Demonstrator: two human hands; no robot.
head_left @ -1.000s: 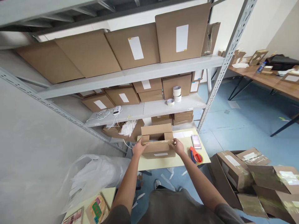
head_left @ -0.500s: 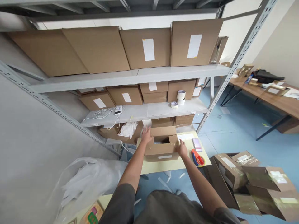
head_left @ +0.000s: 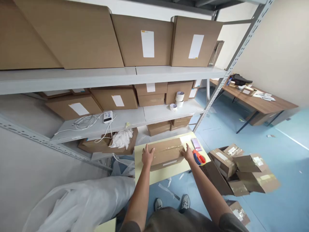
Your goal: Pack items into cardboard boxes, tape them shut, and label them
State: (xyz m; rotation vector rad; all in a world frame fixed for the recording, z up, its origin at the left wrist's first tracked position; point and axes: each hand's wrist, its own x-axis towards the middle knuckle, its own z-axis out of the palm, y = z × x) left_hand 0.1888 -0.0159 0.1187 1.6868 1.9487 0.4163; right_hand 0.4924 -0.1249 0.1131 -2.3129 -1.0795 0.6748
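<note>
The cardboard box (head_left: 166, 151) lies just below the centre of the frame, and its top looks folded down flat, with no gap into the inside that I can make out. Glossy tape catches the light along the top, toward its right end, and a white label (head_left: 169, 163) sits on the near side. So I would judge the top to be down; whether the tape seals the whole seam I cannot tell, and for that reason neither can I say how much is left. The box lies between my two hands, which are well apart from each other. My left hand (head_left: 147, 155) is at its left end, thumb reaching in over the top, fingers spread; my right hand (head_left: 188, 154) is at the right end, thumb and fingers likewise parted against the corner — whether I am pressing or only steadying, I cannot tell. Under the box is the pale yellow table (head_left: 138, 161), and just beyond my right hand lies the red and blue tape dispenser (head_left: 199, 157), neither hand on it. A small purple printed item (head_left: 196, 144) is just above it in the frame. Further out, the grey shelving (head_left: 154, 74) fills the upper left and middle, with white tape rolls (head_left: 179, 99) on its middle shelf. Used cartons (head_left: 223, 162) are heaped on the floor at the lower right — and whitish plastic (head_left: 91, 199) bulges at the lower left.
</note>
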